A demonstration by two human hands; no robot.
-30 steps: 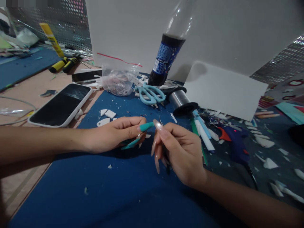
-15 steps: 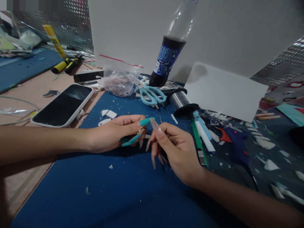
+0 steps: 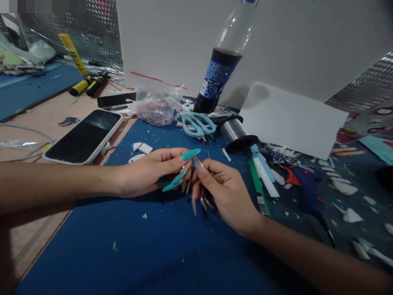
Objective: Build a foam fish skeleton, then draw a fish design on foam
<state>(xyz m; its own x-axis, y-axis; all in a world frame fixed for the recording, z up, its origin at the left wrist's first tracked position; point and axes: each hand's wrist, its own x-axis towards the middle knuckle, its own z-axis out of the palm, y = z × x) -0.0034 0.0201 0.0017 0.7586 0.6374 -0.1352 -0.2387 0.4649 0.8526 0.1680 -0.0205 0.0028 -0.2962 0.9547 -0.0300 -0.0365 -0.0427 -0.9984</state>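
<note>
My left hand (image 3: 159, 170), with long turquoise nails, is closed in a pinch over the blue mat (image 3: 132, 237). Facing it, my right hand (image 3: 225, 186), with long pale glossy nails, is also pinched, and the fingertips of both meet. A small whitish bit shows between the fingers; its kind I cannot make out, as the nails and fingers cover most of it. Just beyond the hands lie light-blue scissors (image 3: 196, 123) and a spool of clear line or thin wire (image 3: 235, 132). White foam-like scraps (image 3: 144, 148) sit beside my left hand.
A phone (image 3: 84, 137) lies at left, near yellow-black tools (image 3: 89, 85) and a glue tube (image 3: 73, 54). Behind stand a half-full dark soda bottle (image 3: 217, 73) and a zip bag (image 3: 158, 106). To the right are a green cutter knife (image 3: 257, 180), a glue gun (image 3: 308, 188) and a white board (image 3: 291, 119).
My fingers have shifted slightly against each other; the left thumb nail now points more upward, and the right fingertips have drawn a little closer in. The camera view has moved slightly.
</note>
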